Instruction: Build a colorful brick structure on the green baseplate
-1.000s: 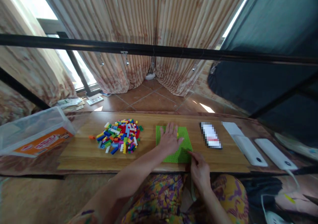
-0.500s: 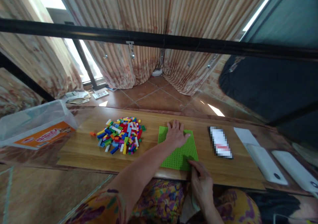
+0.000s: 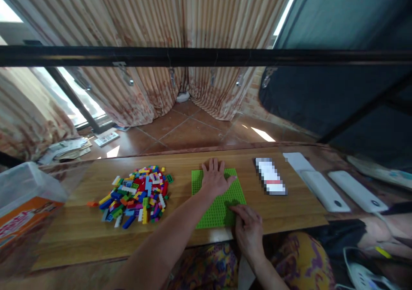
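Note:
A green studded baseplate (image 3: 219, 210) lies flat on the wooden board (image 3: 180, 234) in front of me. My left hand (image 3: 215, 179) rests palm down over its upper part, fingers spread and thumb out to the right. At the plate's near right corner is my right hand (image 3: 249, 228), its fingers bent and drawn together around the edge. The index fingertip lies over the studs; the thumb is partly hidden. To the left, a loose heap of small toy bricks (image 3: 138, 195) in many colours covers part of the board, with an orange brick (image 3: 92, 204) apart from it.
A clear plastic tub (image 3: 24, 182) with an orange label stands at the left. A phone (image 3: 270, 176) with a blurred screen lies right of the plate. Farther right are two white slabs (image 3: 326, 190) (image 3: 357, 190). A black rail (image 3: 206, 57) crosses ahead, before curtains.
The view has turned to the right and tilted, so the board and things on it appear farther left. Both hands stay on the baseplate in much the same pose.

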{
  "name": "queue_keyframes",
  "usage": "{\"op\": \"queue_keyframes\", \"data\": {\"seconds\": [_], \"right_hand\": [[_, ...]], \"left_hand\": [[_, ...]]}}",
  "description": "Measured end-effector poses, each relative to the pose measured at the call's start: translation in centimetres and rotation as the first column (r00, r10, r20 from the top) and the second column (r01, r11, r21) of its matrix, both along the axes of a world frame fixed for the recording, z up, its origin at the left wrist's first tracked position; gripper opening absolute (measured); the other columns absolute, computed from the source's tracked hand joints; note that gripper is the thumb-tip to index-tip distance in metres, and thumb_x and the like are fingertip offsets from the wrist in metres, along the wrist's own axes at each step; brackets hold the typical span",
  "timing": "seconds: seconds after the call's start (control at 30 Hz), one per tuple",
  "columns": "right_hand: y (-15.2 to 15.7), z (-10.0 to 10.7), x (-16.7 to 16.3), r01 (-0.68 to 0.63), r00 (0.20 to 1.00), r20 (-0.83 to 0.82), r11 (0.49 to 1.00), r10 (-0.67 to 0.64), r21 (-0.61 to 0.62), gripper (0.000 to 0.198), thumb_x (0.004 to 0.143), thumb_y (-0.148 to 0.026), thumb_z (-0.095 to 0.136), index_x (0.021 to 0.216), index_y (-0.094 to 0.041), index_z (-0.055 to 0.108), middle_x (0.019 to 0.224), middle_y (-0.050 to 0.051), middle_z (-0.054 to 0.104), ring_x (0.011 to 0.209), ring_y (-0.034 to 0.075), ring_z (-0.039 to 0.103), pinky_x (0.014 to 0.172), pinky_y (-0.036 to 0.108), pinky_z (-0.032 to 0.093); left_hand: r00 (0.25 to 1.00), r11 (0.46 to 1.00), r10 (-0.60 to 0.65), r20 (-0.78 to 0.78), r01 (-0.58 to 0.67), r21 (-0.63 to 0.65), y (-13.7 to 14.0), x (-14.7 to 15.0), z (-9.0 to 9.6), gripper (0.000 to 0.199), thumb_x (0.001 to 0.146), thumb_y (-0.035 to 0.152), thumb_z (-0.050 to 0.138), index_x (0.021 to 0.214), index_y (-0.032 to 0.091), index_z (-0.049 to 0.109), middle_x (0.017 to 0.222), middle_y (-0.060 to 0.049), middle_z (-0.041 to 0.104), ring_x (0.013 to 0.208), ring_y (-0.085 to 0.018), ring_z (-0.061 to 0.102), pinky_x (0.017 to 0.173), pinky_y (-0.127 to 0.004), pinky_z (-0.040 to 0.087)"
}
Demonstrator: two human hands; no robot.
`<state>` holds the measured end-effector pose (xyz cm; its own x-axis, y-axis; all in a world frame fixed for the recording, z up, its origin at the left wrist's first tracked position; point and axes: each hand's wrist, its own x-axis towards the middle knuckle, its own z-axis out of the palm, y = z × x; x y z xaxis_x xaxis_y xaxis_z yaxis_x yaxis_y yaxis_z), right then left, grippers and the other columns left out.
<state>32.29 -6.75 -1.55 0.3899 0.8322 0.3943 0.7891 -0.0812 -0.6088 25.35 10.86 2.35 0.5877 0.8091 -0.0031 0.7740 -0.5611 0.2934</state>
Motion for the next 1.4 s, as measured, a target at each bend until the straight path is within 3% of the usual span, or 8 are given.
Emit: {"op": "queue_keyframes", "data": {"seconds": [0.3,0.43,0.53,0.67,0.83,0.97,1.27,1.4], "right_hand": [[-0.7,0.3,-1.6,-0.062,0.998,0.009,0.998,0.062,-0.027,0.036,0.087,-0.011,0.041,0.089,-0.022,0.075,0.092,0.006,0.073,0.090,0.020,0.065,0.086,0.038,0.041],[-0.4,0.7,-3.5,-0.080,0.991,0.099,0.994,0.086,-0.069,0.033,0.091,-0.017,0.041,0.097,-0.023,0.073,0.102,0.008,0.072,0.096,0.023,0.063,0.087,0.040,0.041],[0.3,0.8,-4.5,-0.046,0.976,0.212,0.997,0.059,-0.067,0.032,0.094,-0.029,0.043,0.112,-0.022,0.068,0.117,0.011,0.067,0.105,0.027,0.058,0.089,0.044,0.041],[1.0,0.4,-4.5,-0.111,0.926,0.348,0.987,0.146,-0.118,0.035,0.095,-0.034,0.043,0.119,-0.021,0.064,0.124,0.012,0.063,0.111,0.030,0.055,0.097,0.048,0.039],[1.5,0.1,-4.1,-0.121,0.908,0.381,0.980,0.174,-0.159,0.038,0.096,-0.037,0.042,0.121,-0.019,0.063,0.127,0.014,0.061,0.114,0.031,0.053,0.097,0.049,0.039],[2.2,0.2,-4.2,-0.116,0.905,0.389,0.979,0.174,-0.166,0.039,0.096,-0.038,0.042,0.121,-0.018,0.063,0.129,0.014,0.060,0.115,0.032,0.052,0.096,0.050,0.039],[2.7,-0.8,-3.6,-0.140,0.904,0.394,0.986,0.164,-0.089,0.043,0.094,-0.043,0.039,0.119,-0.017,0.063,0.126,0.015,0.061,0.112,0.034,0.052,0.093,0.052,0.042],[2.6,-1.2,-3.4,-0.154,0.900,0.402,0.985,0.170,-0.072,0.044,0.093,-0.044,0.039,0.119,-0.018,0.064,0.124,0.015,0.062,0.110,0.034,0.053,0.094,0.053,0.042]], "left_hand": [[0.999,1.000,-0.016,-0.033,0.016,0.013,-2.0,-2.1,0.1,0.084,0.089,0.072,0.018,0.151,0.016,0.032,0.159,-0.017,0.025,0.148,-0.034,0.016,0.115,-0.065,0.014],[1.000,0.998,-0.019,-0.007,0.019,0.062,-2.8,-2.8,0.3,0.079,0.091,0.068,0.023,0.148,0.016,0.036,0.156,-0.018,0.033,0.146,-0.034,0.023,0.114,-0.065,0.018],[0.991,0.992,0.081,0.108,-0.091,0.090,-2.8,-3.1,0.9,0.066,0.095,0.059,0.028,0.142,0.015,0.044,0.147,-0.017,0.046,0.138,-0.032,0.038,0.113,-0.061,0.025],[0.953,0.971,0.195,0.230,-0.221,0.092,-3.0,-5.0,1.6,0.046,0.100,0.041,0.032,0.135,0.018,0.051,0.140,-0.011,0.056,0.130,-0.023,0.048,0.115,-0.051,0.027],[0.864,0.953,0.209,0.458,-0.286,0.105,-4.8,-9.7,1.7,0.034,0.093,0.026,0.048,0.126,0.019,0.057,0.130,-0.008,0.063,0.123,-0.020,0.054,0.113,-0.044,0.033],[0.822,0.946,0.177,0.541,-0.293,0.137,-6.6,-13.5,2.0,0.028,0.090,0.020,0.051,0.116,0.019,0.062,0.119,-0.007,0.068,0.114,-0.020,0.058,0.105,-0.040,0.041],[0.772,0.754,0.474,0.425,-0.604,0.257,-7.7,-23.4,2.7,0.023,0.086,0.019,0.057,0.107,0.020,0.066,0.105,-0.007,0.070,0.100,-0.025,0.061,0.092,-0.043,0.046],[0.774,0.729,0.545,0.321,-0.627,0.274,-7.6,-25.2,2.1,0.027,0.084,0.023,0.061,0.110,0.022,0.067,0.103,-0.006,0.071,0.100,-0.027,0.061,0.093,-0.044,0.044]]}}
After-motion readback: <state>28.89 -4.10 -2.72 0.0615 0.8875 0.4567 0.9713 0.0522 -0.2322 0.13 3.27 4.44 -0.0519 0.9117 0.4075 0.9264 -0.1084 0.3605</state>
